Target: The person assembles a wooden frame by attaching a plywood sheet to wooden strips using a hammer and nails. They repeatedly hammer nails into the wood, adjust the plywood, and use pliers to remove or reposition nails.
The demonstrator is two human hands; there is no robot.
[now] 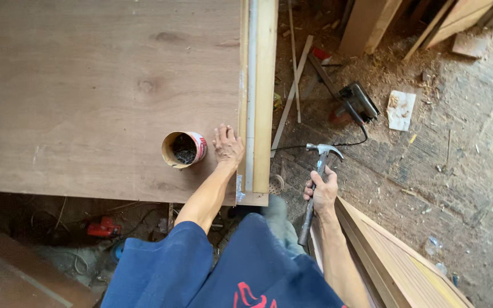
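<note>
Touching can (184,149) w/ nails, left hand (227,145)

most of the desk (87,85) lies bare and open to a hand. only the tin of nails (184,149) stands near its front edge, and the raised wooden strip (263,85) blocks its right edge. scraps and a power saw (354,102) clutter the floor (457,171).

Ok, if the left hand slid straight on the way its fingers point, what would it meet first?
Probably nothing soon: the left hand lies flat on the plywood sheet, fingers pointing up its bare surface, alongside the edge strip. The can of nails sits beside it, out of that line.
</note>
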